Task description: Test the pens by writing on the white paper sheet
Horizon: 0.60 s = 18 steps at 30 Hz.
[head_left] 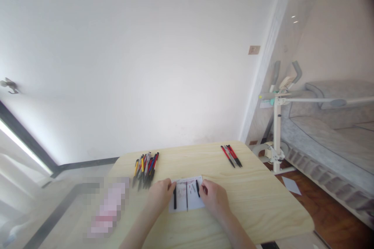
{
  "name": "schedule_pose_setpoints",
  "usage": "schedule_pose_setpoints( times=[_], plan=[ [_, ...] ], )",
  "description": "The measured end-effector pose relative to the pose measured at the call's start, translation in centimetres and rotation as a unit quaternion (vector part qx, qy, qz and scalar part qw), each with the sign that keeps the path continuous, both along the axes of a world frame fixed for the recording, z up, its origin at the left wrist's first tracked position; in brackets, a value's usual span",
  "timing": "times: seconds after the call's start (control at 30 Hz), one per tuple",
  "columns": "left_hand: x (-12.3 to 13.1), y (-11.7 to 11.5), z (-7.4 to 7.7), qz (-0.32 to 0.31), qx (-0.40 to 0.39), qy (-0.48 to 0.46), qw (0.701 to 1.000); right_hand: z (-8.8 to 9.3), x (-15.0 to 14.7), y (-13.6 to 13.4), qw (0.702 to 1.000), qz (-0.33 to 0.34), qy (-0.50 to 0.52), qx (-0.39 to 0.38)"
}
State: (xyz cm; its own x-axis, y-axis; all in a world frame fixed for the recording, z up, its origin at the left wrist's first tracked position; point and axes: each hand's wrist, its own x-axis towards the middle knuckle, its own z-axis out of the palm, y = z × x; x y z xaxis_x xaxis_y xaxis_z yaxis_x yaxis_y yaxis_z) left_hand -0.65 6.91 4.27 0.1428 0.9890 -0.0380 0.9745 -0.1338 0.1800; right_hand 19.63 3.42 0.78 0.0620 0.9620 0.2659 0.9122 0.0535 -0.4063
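Clearly, shows the left fingers [169, 184] drawn nearly together at the upper end of a black stick [175, 199], and the right fingers [205, 185] curled in beside a shorter-looking black piece [197, 189]. Cannot tell, at so small a size, of a firm grip on either. Has both over a white sheet [181, 205] with reddish marks, a thin dark line [187, 197] running down between them. Underneath, shows a pale wooden counter [263, 194]. Further out, includes a mixed bundle of pens [145, 169] beyond the left fingers, and a smaller pen group [230, 156], mostly red and black, toward the far right. Behind, shows a white wall [175, 66]; rightward, a grey sofa [336, 124].
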Motion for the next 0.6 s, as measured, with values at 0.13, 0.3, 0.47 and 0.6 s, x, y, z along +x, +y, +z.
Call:
schedule_pose_setpoints(
  times=[0.13, 0.3, 0.47, 0.6],
  plan=[
    [0.16, 0.05, -0.16, -0.002, 0.002, 0.009, 1.000, -0.14, 0.04, 0.03, 1.000, 0.003, 0.003, 0.005],
    [0.29, -0.09, -0.40, -0.005, -0.003, 0.028, 1.000, -0.14, 0.04, 0.03, 1.000, 0.004, 0.005, 0.008],
    [0.60, -0.32, -0.25, -0.009, -0.009, 0.037, 0.999, -0.10, 0.02, 0.05, 1.000, 0.002, 0.004, 0.002],
    [0.61, -0.37, -0.08, -0.006, -0.011, 0.038, 0.999, -0.21, 0.07, 0.08, 1.000, 0.001, 0.000, 0.007]
  ],
)
